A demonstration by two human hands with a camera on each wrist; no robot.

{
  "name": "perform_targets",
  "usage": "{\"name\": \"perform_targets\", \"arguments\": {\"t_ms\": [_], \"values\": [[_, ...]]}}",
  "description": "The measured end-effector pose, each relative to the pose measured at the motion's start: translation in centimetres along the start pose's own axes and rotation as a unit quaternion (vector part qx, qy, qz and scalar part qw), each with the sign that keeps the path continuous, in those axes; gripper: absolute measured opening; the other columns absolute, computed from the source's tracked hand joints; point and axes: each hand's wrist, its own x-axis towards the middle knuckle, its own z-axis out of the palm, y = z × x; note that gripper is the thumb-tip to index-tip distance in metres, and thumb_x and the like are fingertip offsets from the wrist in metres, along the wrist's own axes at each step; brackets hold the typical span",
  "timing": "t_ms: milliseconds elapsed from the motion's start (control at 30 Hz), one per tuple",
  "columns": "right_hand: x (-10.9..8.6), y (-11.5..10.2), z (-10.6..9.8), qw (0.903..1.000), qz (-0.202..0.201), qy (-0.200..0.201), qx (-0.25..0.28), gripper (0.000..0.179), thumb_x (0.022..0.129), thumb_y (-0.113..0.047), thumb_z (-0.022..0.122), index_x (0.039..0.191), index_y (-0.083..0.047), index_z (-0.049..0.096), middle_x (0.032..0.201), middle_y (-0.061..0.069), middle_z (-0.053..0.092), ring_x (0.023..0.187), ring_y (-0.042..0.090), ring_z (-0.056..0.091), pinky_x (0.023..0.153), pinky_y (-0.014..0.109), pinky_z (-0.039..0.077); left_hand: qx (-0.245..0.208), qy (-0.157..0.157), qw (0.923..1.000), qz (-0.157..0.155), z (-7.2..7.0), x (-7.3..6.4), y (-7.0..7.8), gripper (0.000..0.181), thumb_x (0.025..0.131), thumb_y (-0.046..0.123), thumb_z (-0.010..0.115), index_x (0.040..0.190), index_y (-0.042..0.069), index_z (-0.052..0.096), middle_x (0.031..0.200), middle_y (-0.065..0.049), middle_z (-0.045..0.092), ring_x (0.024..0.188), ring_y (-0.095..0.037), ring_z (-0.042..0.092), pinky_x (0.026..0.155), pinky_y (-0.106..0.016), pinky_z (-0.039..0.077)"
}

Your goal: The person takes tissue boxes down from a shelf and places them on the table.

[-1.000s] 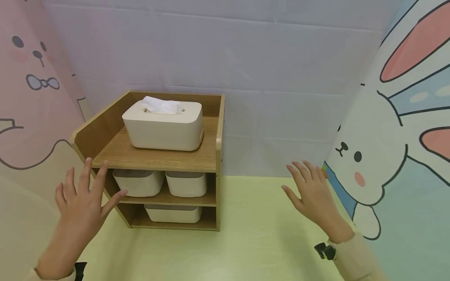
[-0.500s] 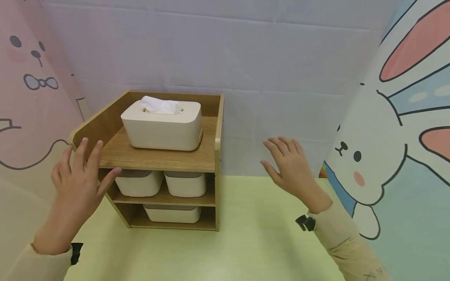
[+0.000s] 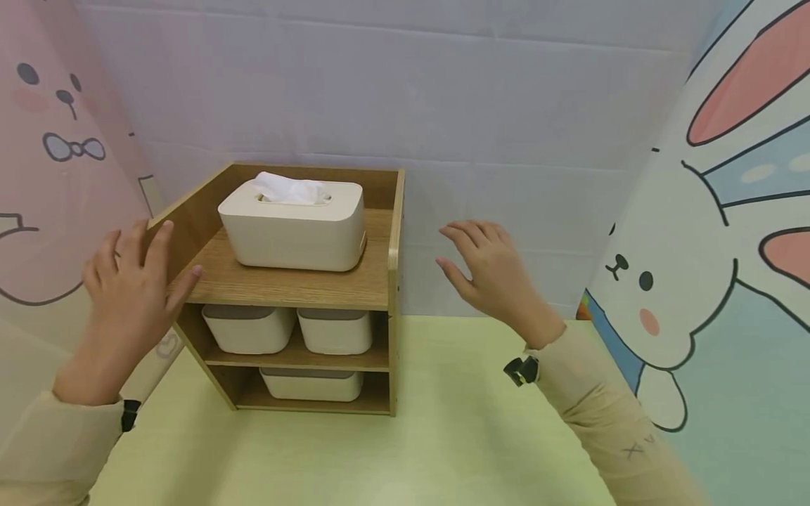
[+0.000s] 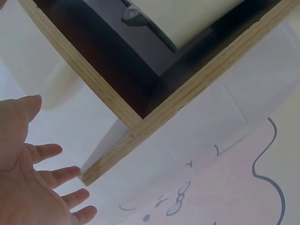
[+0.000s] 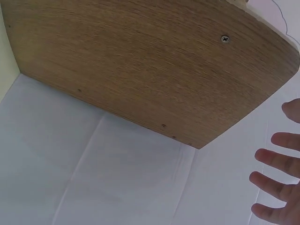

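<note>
The table [image 3: 304,457] extends in front of the shelf [image 3: 285,287]. Left hand [image 3: 129,295], fingers spread, stands at the shelf's left front edge; contact cannot be determined. Right hand [image 3: 490,274], raised, fingers spread, leaves room beside the right edge. Tissue box [image 3: 291,239] sits atop, backdrop [image 3: 506,105] behind.

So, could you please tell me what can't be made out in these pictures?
Head view: what the three bins hold, hidden by their walls and the boards above.
Left wrist view: much of the tissue box, cut off by the top edge.
Right wrist view: most of the right grip, cut off by the right edge.
</note>
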Motion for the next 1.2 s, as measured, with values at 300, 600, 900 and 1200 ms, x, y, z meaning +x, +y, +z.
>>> {"name": "perform_targets", "arguments": {"t_ms": [300, 600, 900, 1200], "values": [[3.1, -1.1, 0.5, 0.9998, -0.004, -0.001, 0.020, 0.039, 0.089, -0.029, 0.053, 0.119, -0.002, 0.055, 0.117, 0.013, 0.059, 0.110, 0.031, 0.051, 0.098, 0.046, 0.038, 0.031, -0.017, 0.9994, 0.003, 0.1, 1.6, -0.6, 0.056, 0.092, 0.028, 0.050, 0.137, 0.000, 0.030, 0.140, -0.032, 0.024, 0.127, -0.054, 0.016, 0.091, -0.070, 0.016], [6.2, -2.6, 0.8, 0.9985, -0.012, -0.049, 0.020, 0.038, 0.093, -0.030, 0.046, 0.121, -0.005, 0.054, 0.122, 0.011, 0.057, 0.114, 0.029, 0.051, 0.102, 0.043, 0.035, 0.066, -0.045, 0.9968, -0.002, 0.2, 3.2, -1.5, 0.057, 0.089, 0.020, 0.054, 0.135, -0.001, 0.030, 0.139, -0.032, 0.024, 0.124, -0.055, 0.019, 0.089, -0.070, 0.019], [9.1, -4.1, 1.1, 0.9952, -0.041, -0.088, 0.010, 0.039, 0.094, -0.031, 0.046, 0.122, -0.006, 0.054, 0.123, 0.009, 0.056, 0.117, 0.027, 0.049, 0.103, 0.039, 0.035, 0.077, -0.068, 0.9946, -0.010, 0.7, 4.3, -2.7, 0.058, 0.090, 0.019, 0.052, 0.138, -0.001, 0.026, 0.140, -0.033, 0.024, 0.124, -0.055, 0.020, 0.091, -0.070, 0.019], [12.1, -5.7, 1.7, 0.9800, -0.072, -0.185, 0.000, 0.042, 0.094, -0.031, 0.045, 0.131, -0.011, 0.046, 0.132, 0.005, 0.049, 0.124, 0.025, 0.043, 0.107, 0.040, 0.031, 0.079, -0.072, 0.9943, -0.001, 0.8, 4.8, -3.2, 0.055, 0.089, 0.016, 0.052, 0.136, 0.000, 0.029, 0.139, -0.028, 0.031, 0.122, -0.053, 0.025, 0.093, -0.068, 0.022]]}}
